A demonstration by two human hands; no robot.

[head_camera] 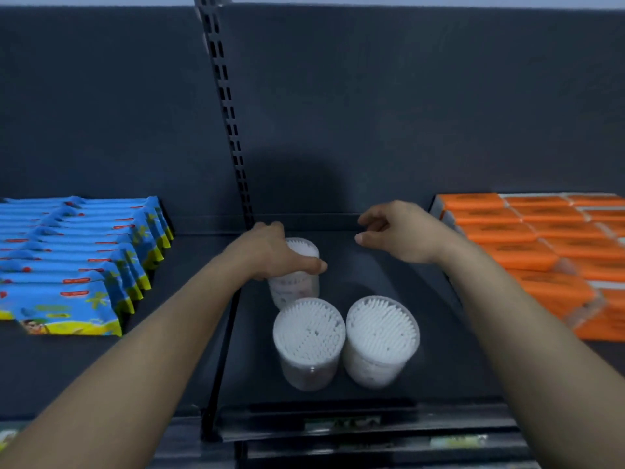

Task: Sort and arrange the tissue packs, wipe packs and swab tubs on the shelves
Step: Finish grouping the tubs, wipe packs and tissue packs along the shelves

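The left hand point(270, 252) gripped the far swab tub point(297, 289) from above, fingers curled round its top, mid-shelf point(372, 265). The right hand point(399, 231) hovered right of it, fingers loosely curled, holding nothing. A near-left tub point(309, 340) and a near-right tub point(382, 336) stood just beside each other. Blue wipe packs point(77, 265) lay left, orange tissue packs point(541, 252) right.

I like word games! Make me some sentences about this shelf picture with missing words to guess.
1. The left hand grips one swab tub, the one at the ____.
2. Counting them all, ____ swab tubs stand on the shelf.
3. The tissue packs on the right are ____ in colour.
4. The right hand hovers over the shelf and holds ____.

Missing words: back; three; orange; nothing.
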